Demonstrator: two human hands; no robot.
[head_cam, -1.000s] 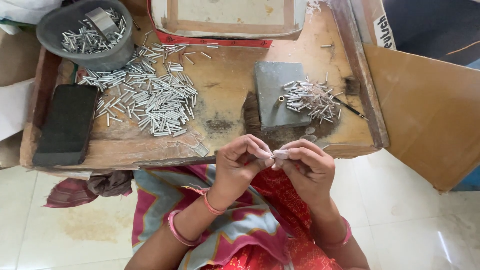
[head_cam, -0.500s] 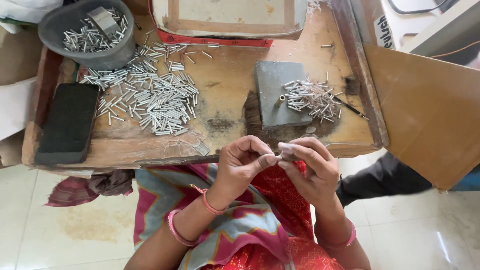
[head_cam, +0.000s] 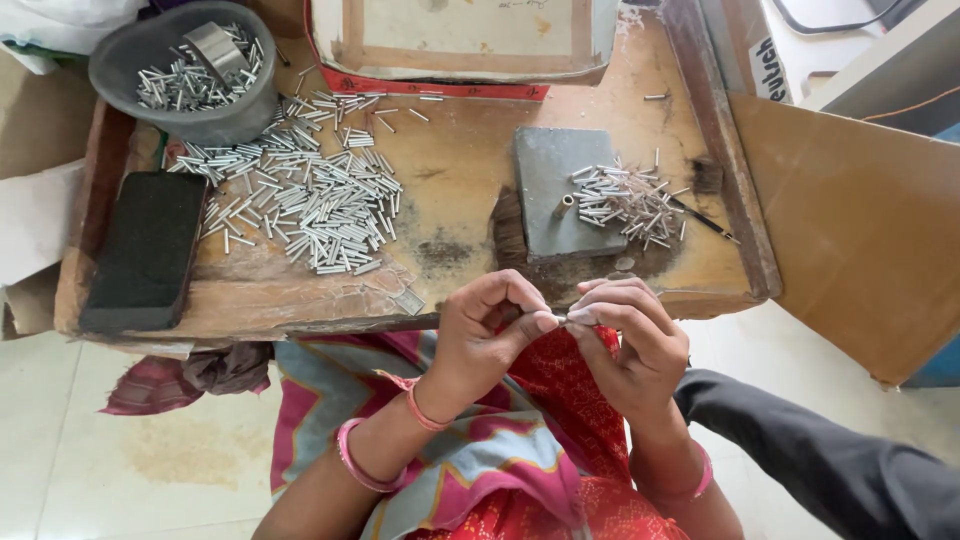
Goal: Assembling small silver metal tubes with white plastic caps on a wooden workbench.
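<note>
My left hand [head_cam: 490,325] and my right hand [head_cam: 630,335] meet just below the front edge of a low wooden work table [head_cam: 460,180], over my lap. Their fingertips pinch one small silver metal tube [head_cam: 560,319] between them; most of it is hidden by the fingers. On the table a large heap of the same silver tubes [head_cam: 300,195] lies at the left. A smaller heap of tubes [head_cam: 625,200] lies at the right, partly on a grey square block [head_cam: 550,175] with one tube standing on it.
A dark grey bowl [head_cam: 185,110] with tubes and a metal clip stands at the back left. A black phone [head_cam: 145,250] lies at the table's left edge. A flat framed board [head_cam: 460,35] sits at the back. A cardboard panel [head_cam: 850,220] stands right. Another person's dark-sleeved limb [head_cam: 820,460] enters lower right.
My hands stayed together at the table's front edge, fingers shifting slightly on the tube. The dark-sleeved limb has come further in at the lower right.
</note>
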